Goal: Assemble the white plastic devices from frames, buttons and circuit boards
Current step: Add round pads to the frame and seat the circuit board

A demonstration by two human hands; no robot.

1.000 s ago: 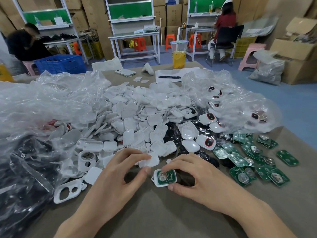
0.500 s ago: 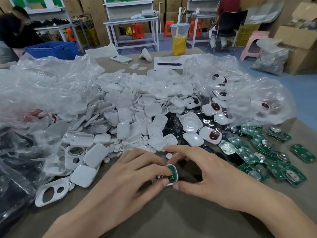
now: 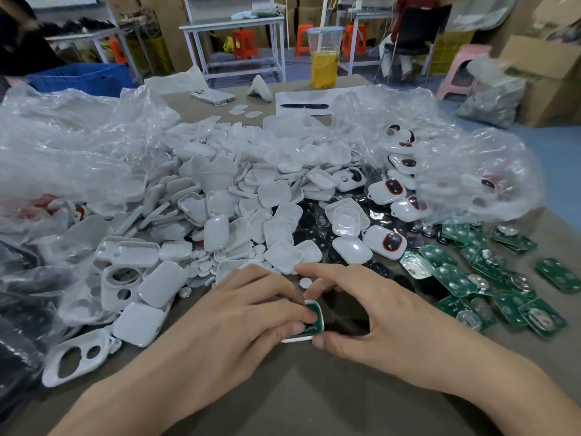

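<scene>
— Where's the small white plastic frame [image 3: 320, 306] w/ the green circuit board [image 3: 315, 322]?
— Near centre of the brown table [image 3: 314, 391], btw both hands. Left hand [image 3: 239, 319] curls over it; right hand [image 3: 371, 316] pinches its right edge.

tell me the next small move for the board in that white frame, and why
Probably press the green circuit board down into the white frame: the left hand and right hand both pinch the frame, left fingertips lie on the board, and fingers hide whether it is fully seated.

Far side of table: phone [image 3: 213, 96], pen [image 3: 304, 106] on paper [image 3: 314, 96], yellow drink cup [image 3: 323, 62]; blue crate [image 3: 81, 78] beyond.
</scene>
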